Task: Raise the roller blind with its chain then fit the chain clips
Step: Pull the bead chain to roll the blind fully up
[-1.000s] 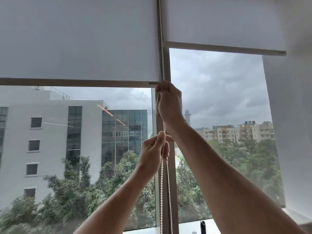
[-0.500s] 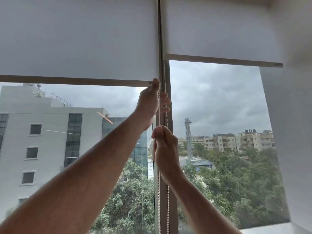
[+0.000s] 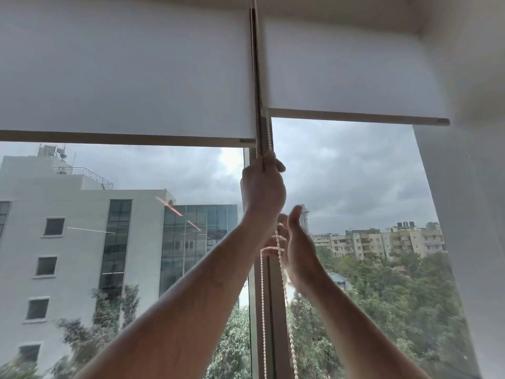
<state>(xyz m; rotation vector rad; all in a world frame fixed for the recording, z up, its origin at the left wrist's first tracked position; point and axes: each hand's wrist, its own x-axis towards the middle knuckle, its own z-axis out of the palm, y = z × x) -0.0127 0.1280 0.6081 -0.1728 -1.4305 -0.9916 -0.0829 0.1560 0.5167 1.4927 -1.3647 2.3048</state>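
A white beaded chain hangs in two strands along the dark window mullion, between two white roller blinds. The left blind ends at a bottom bar about level with my left hand. The right blind has its bottom bar a little higher. My left hand is raised and grips the chain just under the left blind's bar. Below it, my right hand is spread with its thumb up and straight fingers beside the loose strand. No chain clips are in view.
A white wall closes the window recess on the right, with the ceiling edge above it. Through the glass I see a white office building, trees and a grey sky.
My left hand went from the low grip up to a high grip on the chain. My right hand came down from the top, held the chain below, and has now let go and spread.
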